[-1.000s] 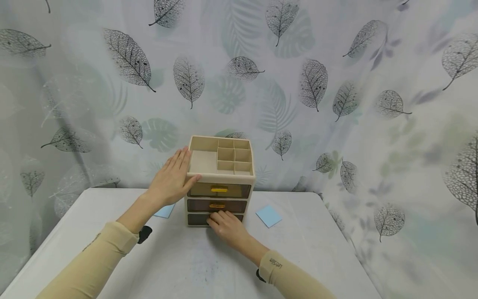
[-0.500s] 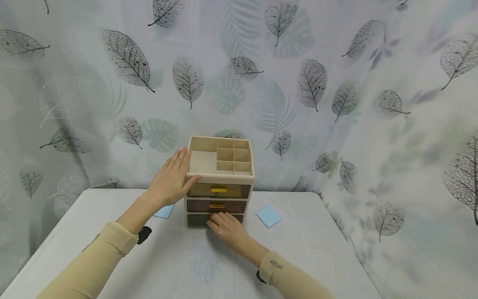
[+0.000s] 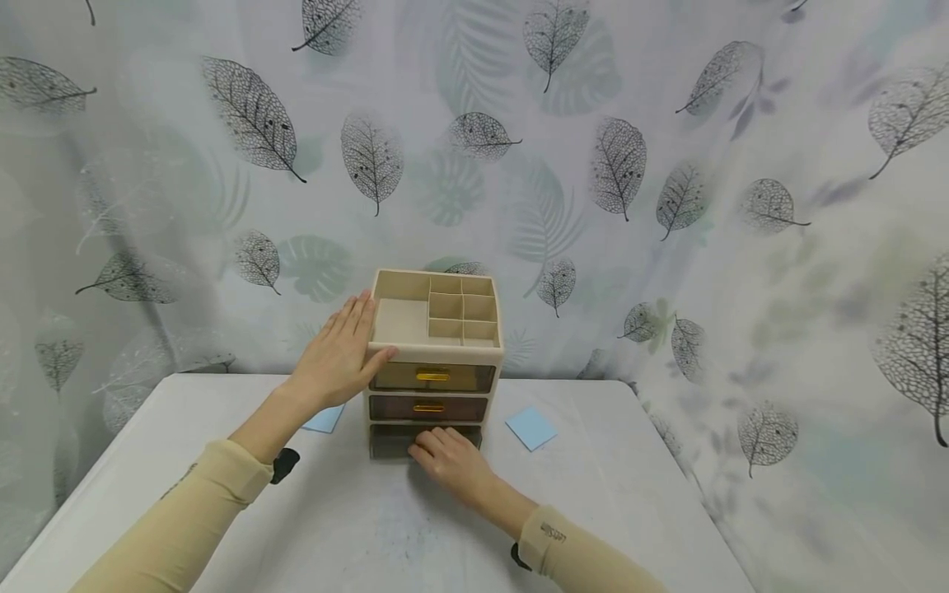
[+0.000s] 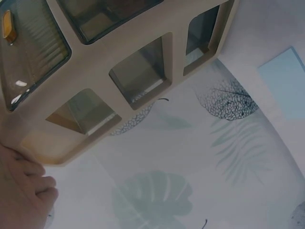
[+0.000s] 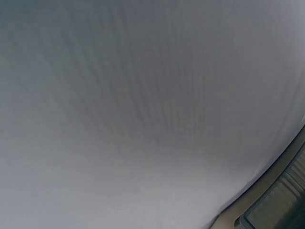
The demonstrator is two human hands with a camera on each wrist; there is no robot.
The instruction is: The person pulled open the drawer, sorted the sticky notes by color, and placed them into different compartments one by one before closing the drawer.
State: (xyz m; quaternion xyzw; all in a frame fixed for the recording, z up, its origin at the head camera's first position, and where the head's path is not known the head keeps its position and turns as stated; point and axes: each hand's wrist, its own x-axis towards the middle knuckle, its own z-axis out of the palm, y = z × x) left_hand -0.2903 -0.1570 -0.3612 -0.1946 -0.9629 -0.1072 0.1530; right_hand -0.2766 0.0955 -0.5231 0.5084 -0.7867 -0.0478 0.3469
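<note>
A cream desk organizer point(image 3: 404, 323) with open top compartments and three dark see-through drawers stands at the middle back of the white table point(image 3: 356, 527). My left hand point(image 3: 337, 358) lies flat against its left side, fingers straight, thumb at the front corner. The left wrist view shows that side wall point(image 4: 138, 114) with its cut-outs and my left hand point(image 4: 21, 191) at the lower left. My right hand point(image 3: 445, 457) has its fingers curled on the front of the bottom drawer point(image 3: 389, 442), which sticks out a little; its handle is hidden. The top drawer point(image 3: 433, 377) and middle drawer point(image 3: 430, 407) are pushed in.
A blue sticky note point(image 3: 530, 427) lies right of the organizer; another blue note point(image 3: 324, 420) lies to its left, partly under my left wrist. A leaf-print curtain point(image 3: 667, 206) hangs close behind the table. The right wrist view shows white cloth and a drawer corner point(image 5: 281, 205).
The bottom drawer has slid slightly forward with my right hand, which has drawn back toward me. My left hand has stayed on the organizer's side.
</note>
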